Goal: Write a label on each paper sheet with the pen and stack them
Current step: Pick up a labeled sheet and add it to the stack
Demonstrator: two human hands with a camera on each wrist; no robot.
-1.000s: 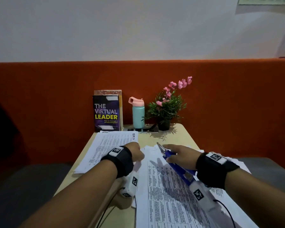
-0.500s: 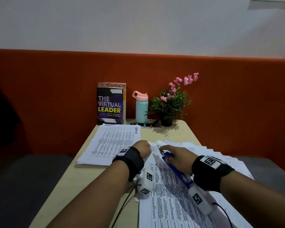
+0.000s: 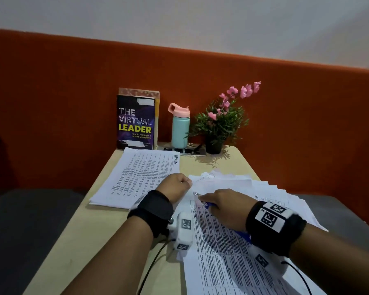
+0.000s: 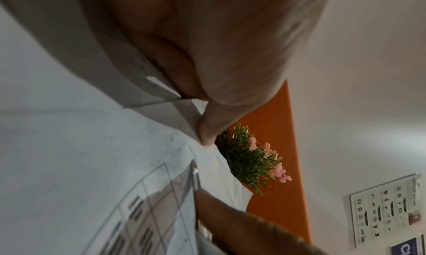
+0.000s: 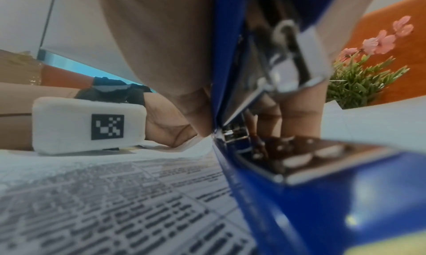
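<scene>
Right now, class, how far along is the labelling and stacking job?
Done: a stack at left, handwriting on its top corner. In hand: right hand grips a blue stapler, not a pen; left hand pinches the sheet's corner. Left: the fanned sheets.

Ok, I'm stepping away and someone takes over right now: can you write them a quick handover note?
Left hand: pinches the near-left corner of the fanned sheets.
Right hand: grips a blue tool that looks more like a stapler than a pen, its metal tip over the top sheet's corner.
Done: labelled stack on the table's left, handwriting on its top sheet.
Left: the fanned sheets need labels and stacking; no handwriting is visible on them.
</scene>
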